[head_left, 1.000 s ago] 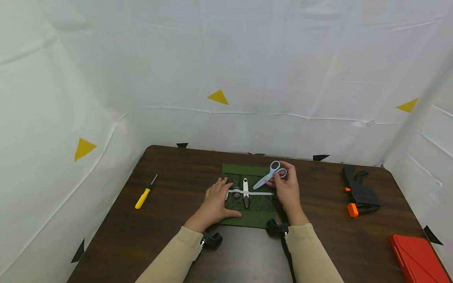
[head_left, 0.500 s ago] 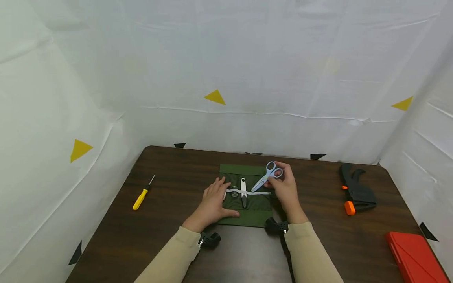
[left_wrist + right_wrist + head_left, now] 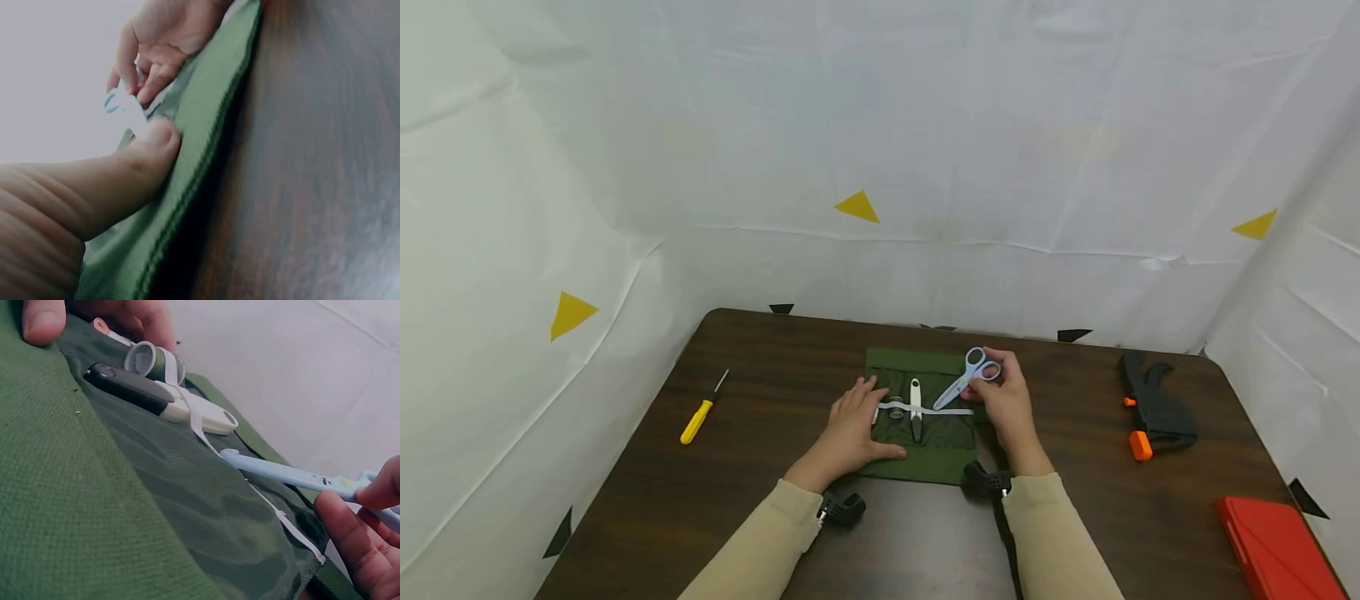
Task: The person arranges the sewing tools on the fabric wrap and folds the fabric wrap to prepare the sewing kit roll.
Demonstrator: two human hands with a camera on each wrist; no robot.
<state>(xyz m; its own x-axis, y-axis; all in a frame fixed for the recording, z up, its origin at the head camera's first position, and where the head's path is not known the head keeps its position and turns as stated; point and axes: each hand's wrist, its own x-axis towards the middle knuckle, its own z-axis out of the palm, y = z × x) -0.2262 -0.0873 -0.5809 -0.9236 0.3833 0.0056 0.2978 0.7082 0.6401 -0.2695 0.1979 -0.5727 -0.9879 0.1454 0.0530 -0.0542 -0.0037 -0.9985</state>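
Observation:
My right hand pinches light-blue scissors near their handle loops. Their blade tip meets the white elastic band in the right wrist view; whether it lies under the band I cannot tell. The band crosses a green cloth pouch laid flat. Under it sit a black-and-white tool with a holed end and a small round spool-like container. My left hand rests spread on the pouch's left side, thumb pressing the near edge. A slim white item is partly hidden by its fingers.
A yellow-handled screwdriver lies on the dark wooden table at left. On the right are a black clamp with orange pads and a red case. White sheeting walls in the table behind and at the sides.
The right hand has brought the scissors slightly down toward me, so their tip has come to the elastic band. The left hand stays on the pouch. The head view has shifted a little.

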